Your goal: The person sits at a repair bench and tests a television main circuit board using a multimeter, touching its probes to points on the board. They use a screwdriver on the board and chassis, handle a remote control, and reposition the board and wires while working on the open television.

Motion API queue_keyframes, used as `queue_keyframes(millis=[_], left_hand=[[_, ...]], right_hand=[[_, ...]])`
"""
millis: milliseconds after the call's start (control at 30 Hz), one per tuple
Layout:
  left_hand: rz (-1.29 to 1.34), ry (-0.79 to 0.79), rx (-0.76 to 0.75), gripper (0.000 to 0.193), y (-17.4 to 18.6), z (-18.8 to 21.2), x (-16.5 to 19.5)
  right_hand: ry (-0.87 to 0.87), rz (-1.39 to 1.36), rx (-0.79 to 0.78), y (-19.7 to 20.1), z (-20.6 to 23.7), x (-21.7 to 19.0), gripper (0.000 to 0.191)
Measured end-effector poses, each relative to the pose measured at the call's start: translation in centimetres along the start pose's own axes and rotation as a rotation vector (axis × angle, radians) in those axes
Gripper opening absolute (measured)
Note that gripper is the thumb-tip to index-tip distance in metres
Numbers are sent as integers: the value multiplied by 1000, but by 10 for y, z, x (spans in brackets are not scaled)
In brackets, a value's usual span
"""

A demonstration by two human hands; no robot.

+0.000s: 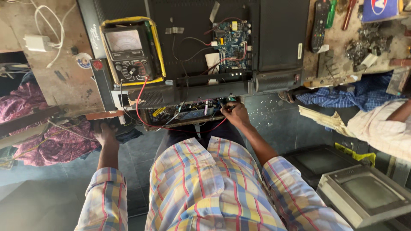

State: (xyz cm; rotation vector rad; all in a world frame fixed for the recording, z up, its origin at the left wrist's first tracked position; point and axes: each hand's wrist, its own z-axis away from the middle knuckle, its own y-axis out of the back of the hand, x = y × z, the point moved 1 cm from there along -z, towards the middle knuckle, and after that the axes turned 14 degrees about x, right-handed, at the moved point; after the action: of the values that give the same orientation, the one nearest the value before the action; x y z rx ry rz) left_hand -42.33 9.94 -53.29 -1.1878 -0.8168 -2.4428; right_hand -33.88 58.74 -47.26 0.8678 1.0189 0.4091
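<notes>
- Right hand [235,113]: fingers pinched together on a probe tip at the lower circuit board [188,113], below the opened TV back [205,47].
- Left hand [105,132]: under the bench edge [64,81], grip cannot be told.
- Multimeter [130,51]: on the TV back, red lead [141,111] running to the board.

Analog multimeter [130,53]: black body in a yellow case, pale dial face, one red lead [141,113] and one black. Circuit board [231,45]: blue, with red and black wires. Television chassis [192,25]: black. Shirt [205,188]: plaid of pale blue, yellow, pink and white. Charger [37,42] and its cable: white. Worktop [64,77]: worn brown. Cloth [355,94] at the worktop's edge: blue-and-white check. Remote control [320,23]: black.
</notes>
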Motion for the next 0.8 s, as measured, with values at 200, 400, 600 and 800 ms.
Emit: queue_keyframes(millis=[200, 400, 600, 800], left_hand=[[142, 88, 38, 45, 18, 18, -18], [169, -177, -126, 55, 14, 66, -34], [-169, -298, -199, 57, -6, 103, -41], [-565, -288, -230, 46, -20, 124, -30]], right_hand=[[-30, -15, 23, -3, 4, 3, 23], [161, 174, 54, -6, 4, -8, 18], [311, 266, 86, -17, 11, -20, 16], [188, 148, 101, -16, 9, -24, 37]])
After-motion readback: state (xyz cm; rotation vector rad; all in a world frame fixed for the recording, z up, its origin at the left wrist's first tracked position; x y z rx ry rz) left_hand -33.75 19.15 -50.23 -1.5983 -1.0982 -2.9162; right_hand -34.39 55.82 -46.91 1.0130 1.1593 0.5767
